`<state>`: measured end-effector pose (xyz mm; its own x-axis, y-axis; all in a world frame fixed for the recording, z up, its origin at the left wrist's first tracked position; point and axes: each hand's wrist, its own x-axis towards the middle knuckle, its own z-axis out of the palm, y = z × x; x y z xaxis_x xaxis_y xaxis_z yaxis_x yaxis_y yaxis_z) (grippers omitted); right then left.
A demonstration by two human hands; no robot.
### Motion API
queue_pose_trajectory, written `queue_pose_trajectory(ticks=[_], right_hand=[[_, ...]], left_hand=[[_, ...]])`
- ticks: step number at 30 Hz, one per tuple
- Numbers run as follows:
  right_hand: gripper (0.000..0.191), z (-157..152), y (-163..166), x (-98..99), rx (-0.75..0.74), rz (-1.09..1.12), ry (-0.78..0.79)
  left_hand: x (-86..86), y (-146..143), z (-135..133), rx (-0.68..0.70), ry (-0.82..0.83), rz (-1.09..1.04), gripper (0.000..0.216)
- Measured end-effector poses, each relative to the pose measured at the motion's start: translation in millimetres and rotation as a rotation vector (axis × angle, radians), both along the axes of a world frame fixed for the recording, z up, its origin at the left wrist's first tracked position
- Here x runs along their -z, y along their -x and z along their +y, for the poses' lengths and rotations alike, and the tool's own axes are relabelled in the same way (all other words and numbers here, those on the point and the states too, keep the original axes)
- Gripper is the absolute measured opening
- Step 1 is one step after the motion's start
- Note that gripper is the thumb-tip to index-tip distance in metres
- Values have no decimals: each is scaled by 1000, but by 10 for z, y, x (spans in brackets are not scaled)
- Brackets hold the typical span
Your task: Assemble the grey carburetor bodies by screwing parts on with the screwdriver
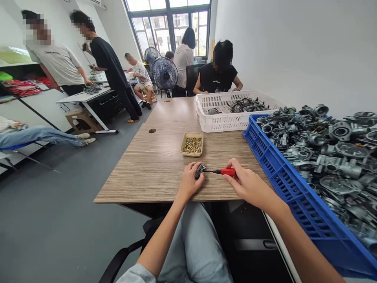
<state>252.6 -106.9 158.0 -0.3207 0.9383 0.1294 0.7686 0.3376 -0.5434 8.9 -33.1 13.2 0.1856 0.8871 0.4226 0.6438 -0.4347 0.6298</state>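
Note:
My left hand is closed around a small dark metal carburetor, held low over the front of the wood-grain table. In my right hand is a screwdriver with a red handle, gripped between thumb and fingers. Its dark shaft points left and the tip meets the carburetor; the exact spot of contact is too small to make out. Just beyond my left hand stands a small beige tray holding many little brass-coloured parts.
A blue crate heaped with metal carburetors borders my right arm. Behind it, a white basket holds more such parts. A person sits across the table; other people and standing fans are farther back.

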Motion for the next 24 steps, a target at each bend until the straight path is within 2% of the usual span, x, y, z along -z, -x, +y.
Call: queue_pose_trajectory(ticks=[6,10,19,24], right_hand=[[24,35,70,97,222,-270,-86],[31,20,87,67,270,-340,-84],[19,-55,-14,33,-14,26,16],[11,-53,-19,38,-18,44,34]], left_hand=[[30,7,-16,1,4,2,50],[46,8,-13,-7,12,0,49],[30,11,-11,-11,7,1,48],[15,5,-13,-10,4,-2,47]])
